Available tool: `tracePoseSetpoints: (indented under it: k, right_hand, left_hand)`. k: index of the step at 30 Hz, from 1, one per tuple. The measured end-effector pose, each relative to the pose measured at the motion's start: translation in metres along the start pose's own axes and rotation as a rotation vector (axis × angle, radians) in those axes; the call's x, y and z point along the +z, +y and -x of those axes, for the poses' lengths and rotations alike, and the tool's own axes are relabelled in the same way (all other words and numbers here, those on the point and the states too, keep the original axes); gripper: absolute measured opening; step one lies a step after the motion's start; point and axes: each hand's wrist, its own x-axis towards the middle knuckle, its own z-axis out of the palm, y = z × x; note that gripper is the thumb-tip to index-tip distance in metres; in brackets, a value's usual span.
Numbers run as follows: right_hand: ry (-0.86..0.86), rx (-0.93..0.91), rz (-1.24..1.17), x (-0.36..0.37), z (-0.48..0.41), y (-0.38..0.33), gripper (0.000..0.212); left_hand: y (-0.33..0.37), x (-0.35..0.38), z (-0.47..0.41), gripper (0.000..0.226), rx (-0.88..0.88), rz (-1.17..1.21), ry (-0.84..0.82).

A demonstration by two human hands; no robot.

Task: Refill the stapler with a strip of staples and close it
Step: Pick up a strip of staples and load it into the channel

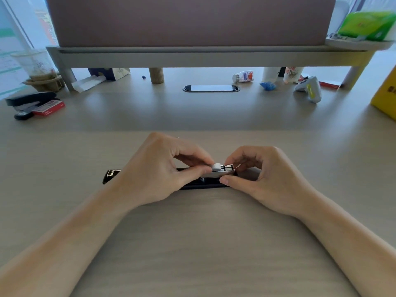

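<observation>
The stapler (pixel 171 179) lies opened out flat on the worktop (pixel 203 243) near you, its length running left to right, with the metal magazine channel (pixel 218 173) facing up between your hands.

What could go wrong: the white pusher block (pixel 216 166) is probably spring-loaded, and if your left fingertips slip off it, it would snap along the channel and could jump the staples out or nip a finger. A strip seated crooked would also jam when the lid comes down, so see that it lies flat before you let go.

Your left hand (pixel 158 170) has its grip pressed together, thumb and forefinger pinching the white pusher block just above the channel. Your right hand (pixel 263 176) has its fingers curled in at the channel's right end, with the thumb laid along the near side of the dark base. It seems to be pinching the strip of staples (pixel 228 167) or the channel itself, but the fingers hide the contact and you cannot tell which.
</observation>
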Motion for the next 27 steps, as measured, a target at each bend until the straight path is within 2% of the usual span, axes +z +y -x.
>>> tracePoseSetpoints:
  k: [13, 27]
  right_hand:
    - [0.007, -0.016, 0.022, 0.0005, 0.0004, -0.0005, 0.015]
    - [0.005, -0.016, 0.032, 0.0004, 0.0002, -0.0001, 0.015]
  left_hand:
    - [0.0041, 0.0002, -0.0007, 0.016, -0.030, -0.016, -0.021]
    - [-0.0003, 0.0036, -0.0007, 0.017, 0.058, -0.082, -0.042]
